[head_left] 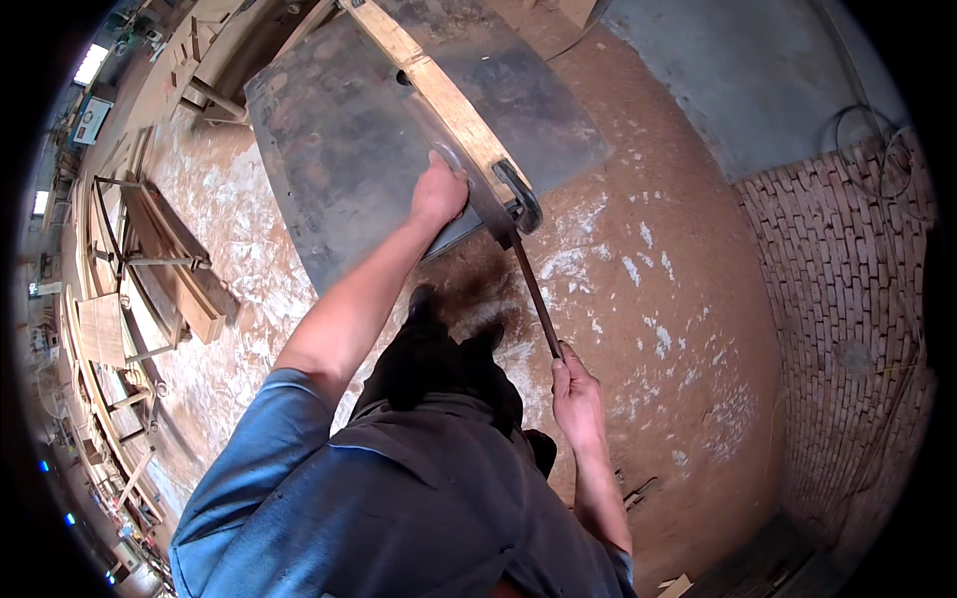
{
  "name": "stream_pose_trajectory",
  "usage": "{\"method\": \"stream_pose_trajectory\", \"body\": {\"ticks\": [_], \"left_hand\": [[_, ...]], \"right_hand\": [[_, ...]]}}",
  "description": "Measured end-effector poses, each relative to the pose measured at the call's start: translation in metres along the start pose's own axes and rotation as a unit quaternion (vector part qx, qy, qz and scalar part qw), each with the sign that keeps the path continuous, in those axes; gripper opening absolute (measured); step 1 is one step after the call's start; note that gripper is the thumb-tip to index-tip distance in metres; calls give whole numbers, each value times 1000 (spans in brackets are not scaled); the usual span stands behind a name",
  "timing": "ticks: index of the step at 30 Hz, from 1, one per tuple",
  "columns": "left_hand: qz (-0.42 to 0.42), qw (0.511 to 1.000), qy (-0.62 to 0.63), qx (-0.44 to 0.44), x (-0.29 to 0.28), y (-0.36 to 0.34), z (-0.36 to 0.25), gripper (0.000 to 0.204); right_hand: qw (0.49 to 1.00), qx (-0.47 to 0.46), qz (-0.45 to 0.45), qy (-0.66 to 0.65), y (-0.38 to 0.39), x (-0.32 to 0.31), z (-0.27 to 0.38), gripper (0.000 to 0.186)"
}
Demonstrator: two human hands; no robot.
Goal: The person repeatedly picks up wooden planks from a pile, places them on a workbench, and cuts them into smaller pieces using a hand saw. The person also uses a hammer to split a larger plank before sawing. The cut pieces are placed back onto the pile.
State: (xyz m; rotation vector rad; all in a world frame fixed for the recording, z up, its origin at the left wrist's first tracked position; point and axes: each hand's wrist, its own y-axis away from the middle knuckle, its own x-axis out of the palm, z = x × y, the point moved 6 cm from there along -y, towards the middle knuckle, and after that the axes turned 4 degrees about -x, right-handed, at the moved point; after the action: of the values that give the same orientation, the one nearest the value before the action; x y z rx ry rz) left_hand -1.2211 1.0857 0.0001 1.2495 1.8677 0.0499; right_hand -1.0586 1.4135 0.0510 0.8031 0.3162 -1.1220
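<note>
A long dark wooden-looking piece (485, 204) lies along the front part of a dark metal-topped table (339, 149). Its broad part curves beside a pale wooden bar (444, 95), and its narrow end reaches off the table toward me. My left hand (441, 189) is closed against the left side of the broad part, fingers curled and partly hidden. My right hand (576, 394) is wrapped round the narrow end, low and to the right. A dark metal clamp (520, 194) sits on the near end of the pale bar. A dark hole (403, 77) shows beside the bar.
Wooden boards (179, 269) and a metal-legged frame (120, 234) stand at the left. A brick surface (837, 299) with a looped cable (877, 159) lies at the right. The brown floor (668, 309) has white patches. My dark shoes (423, 302) stand before the table.
</note>
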Motion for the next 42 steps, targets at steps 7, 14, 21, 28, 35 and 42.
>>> {"method": "stream_pose_trajectory", "body": {"ticks": [7, 14, 21, 28, 35, 42], "left_hand": [[-33, 997, -73, 10, 1, -18, 3, 62], [-29, 996, -85, -1, -41, -75, 5, 68], [-85, 991, -103, 22, -71, -131, 10, 56], [-38, 997, -67, -13, -105, -181, 9, 68], [-57, 997, -44, -28, -151, -224, -4, 42], [-68, 996, -40, -34, -190, -293, 4, 36]], "right_hand": [[997, 50, 44, 42, -18, -9, 28, 37], [996, -42, 12, 83, -66, 16, 70, 36], [995, -42, 25, 85, -107, 34, 116, 35], [991, -71, 9, 113, -147, 54, 150, 37], [987, -92, 12, 135, -191, 77, 201, 37], [991, -81, 29, 98, -239, 106, 248, 35]]}}
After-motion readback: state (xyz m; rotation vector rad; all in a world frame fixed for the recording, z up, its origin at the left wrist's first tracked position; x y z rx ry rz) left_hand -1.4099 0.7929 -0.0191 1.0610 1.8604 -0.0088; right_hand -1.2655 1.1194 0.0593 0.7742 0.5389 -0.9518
